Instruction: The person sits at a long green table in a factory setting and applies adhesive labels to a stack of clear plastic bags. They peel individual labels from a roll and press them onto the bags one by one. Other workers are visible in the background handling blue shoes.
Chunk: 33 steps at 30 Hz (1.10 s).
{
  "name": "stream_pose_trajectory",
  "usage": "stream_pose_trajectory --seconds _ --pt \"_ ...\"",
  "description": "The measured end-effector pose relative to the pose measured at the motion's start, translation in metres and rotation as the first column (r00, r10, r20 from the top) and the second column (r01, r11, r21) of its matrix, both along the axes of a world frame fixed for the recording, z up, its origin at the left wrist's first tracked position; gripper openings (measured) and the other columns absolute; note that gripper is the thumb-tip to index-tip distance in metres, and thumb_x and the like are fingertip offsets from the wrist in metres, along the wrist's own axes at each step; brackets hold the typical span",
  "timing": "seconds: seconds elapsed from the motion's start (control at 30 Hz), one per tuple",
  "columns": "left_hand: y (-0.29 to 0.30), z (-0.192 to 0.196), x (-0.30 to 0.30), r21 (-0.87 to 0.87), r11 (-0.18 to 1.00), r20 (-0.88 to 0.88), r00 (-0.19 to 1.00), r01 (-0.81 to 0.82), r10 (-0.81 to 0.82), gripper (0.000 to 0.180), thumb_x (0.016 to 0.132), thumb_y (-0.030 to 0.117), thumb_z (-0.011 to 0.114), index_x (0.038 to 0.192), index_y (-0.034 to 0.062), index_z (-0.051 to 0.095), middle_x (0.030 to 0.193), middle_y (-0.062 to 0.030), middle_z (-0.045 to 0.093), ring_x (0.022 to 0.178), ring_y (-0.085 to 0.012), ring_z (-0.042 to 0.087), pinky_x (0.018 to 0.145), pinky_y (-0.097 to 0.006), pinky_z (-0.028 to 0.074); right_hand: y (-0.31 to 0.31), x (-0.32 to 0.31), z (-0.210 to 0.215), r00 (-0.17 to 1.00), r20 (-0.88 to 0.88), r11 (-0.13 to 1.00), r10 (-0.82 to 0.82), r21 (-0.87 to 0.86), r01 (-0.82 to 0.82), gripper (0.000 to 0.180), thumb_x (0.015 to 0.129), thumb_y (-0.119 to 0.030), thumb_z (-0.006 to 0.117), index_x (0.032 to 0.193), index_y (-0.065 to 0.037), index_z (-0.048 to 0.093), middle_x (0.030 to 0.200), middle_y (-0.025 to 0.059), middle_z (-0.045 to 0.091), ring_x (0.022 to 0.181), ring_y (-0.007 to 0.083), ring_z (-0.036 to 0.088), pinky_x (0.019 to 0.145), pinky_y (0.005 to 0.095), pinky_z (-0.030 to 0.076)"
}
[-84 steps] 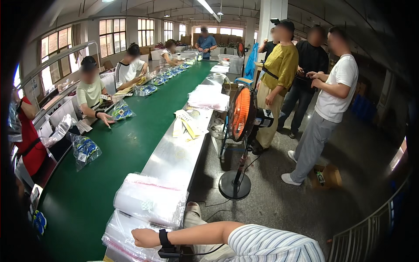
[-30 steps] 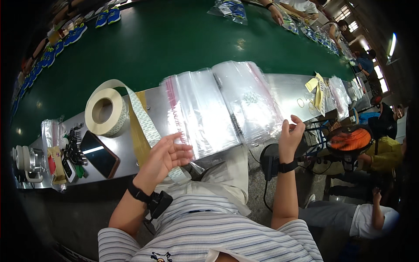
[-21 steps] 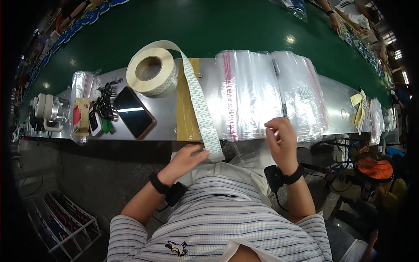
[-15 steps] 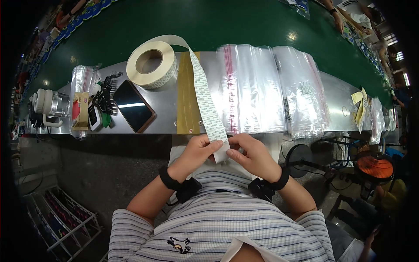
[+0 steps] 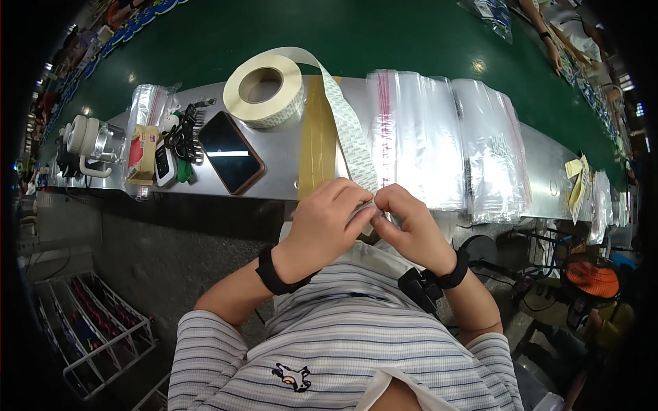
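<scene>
Label strip (image 5: 351, 130), running from its roll (image 5: 264, 112) at eleven o'clock down to centre: I have the left hand (image 5: 317, 222) and right hand (image 5: 412, 229) pinching its lower end, fingertips close together; light, even, untwisted tension should serve best

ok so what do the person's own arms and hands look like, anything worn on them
The left hand and right hand are ungloved. Short, white-based sleeves with blue-grey stripes leave the forearms bare. A black band circles each wrist: left band, right band. A boxy black device sits at the right wrist.
</scene>
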State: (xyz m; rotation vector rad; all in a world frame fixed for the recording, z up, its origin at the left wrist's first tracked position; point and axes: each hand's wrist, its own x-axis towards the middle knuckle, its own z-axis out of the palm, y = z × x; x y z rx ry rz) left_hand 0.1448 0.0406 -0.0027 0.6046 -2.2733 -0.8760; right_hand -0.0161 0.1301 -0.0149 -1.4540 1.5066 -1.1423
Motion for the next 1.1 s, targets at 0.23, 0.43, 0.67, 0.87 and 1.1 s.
stream_pose_trajectory --seconds 0.23,0.43,0.67,0.87,1.1 --pt "-0.011 -0.005 0.0 0.73 0.683 -0.023 0.999 0.04 -0.035 0.012 0.085 0.007 0.066 0.094 -0.0008 0.062 0.087 -0.0038 0.064 0.08 -0.0102 0.06 0.072 -0.022 0.049 -0.014 0.001 -0.001 0.996 0.061 0.992 -0.072 0.113 0.064 0.009 0.086 -0.008 0.062 0.084 0.001 0.06 0.08 0.0072 0.055 0.069 0.0137 0.052 0.064 0.0264 0.044" --pt "-0.026 -0.008 0.002 0.94 0.316 -0.131 0.991 0.126 -0.003 0.012 0.089 0.011 0.062 0.094 0.0003 0.061 0.089 -0.0056 0.064 0.079 -0.0109 0.061 0.072 -0.026 0.052 -0.008 -0.003 -0.002 0.979 0.154 0.981 -0.133 0.159 0.108 0.012 0.087 -0.008 0.063 0.082 0.001 0.059 0.08 0.0053 0.055 0.071 0.0108 0.053 0.067 0.0242 0.046" --pt "-0.047 0.013 0.003 0.914 0.156 -0.406 0.864 0.375 0.299 0.011 0.093 0.014 0.056 0.094 0.0038 0.059 0.089 -0.0074 0.062 0.078 -0.0148 0.062 0.072 -0.033 0.054 0.001 -0.008 -0.001 0.981 -0.188 0.956 -0.047 0.275 0.098 0.013 0.086 -0.011 0.064 0.08 -0.001 0.059 0.075 0.0087 0.055 0.063 0.0172 0.054 0.061 0.0278 0.045" --pt "-0.055 0.026 -0.013 0.695 0.005 -0.69 0.668 0.719 -0.28 0.028 0.095 0.026 0.054 0.104 0.0004 0.06 0.097 -0.0115 0.064 0.086 -0.0177 0.062 0.076 -0.031 0.052 -0.004 -0.031 0.006 0.967 -0.183 0.964 -0.178 0.166 0.209 0.018 0.087 -0.02 0.065 0.088 -0.002 0.063 0.079 0.0087 0.062 0.06 0.0176 0.057 0.056 0.03 0.045" --pt "-0.036 -0.018 -0.047 -0.199 0.911 0.503 0.835 0.361 -0.221 0.07 0.082 0.051 0.061 0.126 -0.0019 0.051 0.135 -0.0199 0.046 0.131 -0.0304 0.038 0.103 -0.053 0.031 -0.049 -0.063 -0.029 0.618 -0.693 0.891 -0.371 -0.077 0.448 0.026 0.08 -0.027 0.069 0.087 -0.004 0.058 0.087 0.0118 0.058 0.075 0.0299 0.059 0.063 0.0391 0.047"
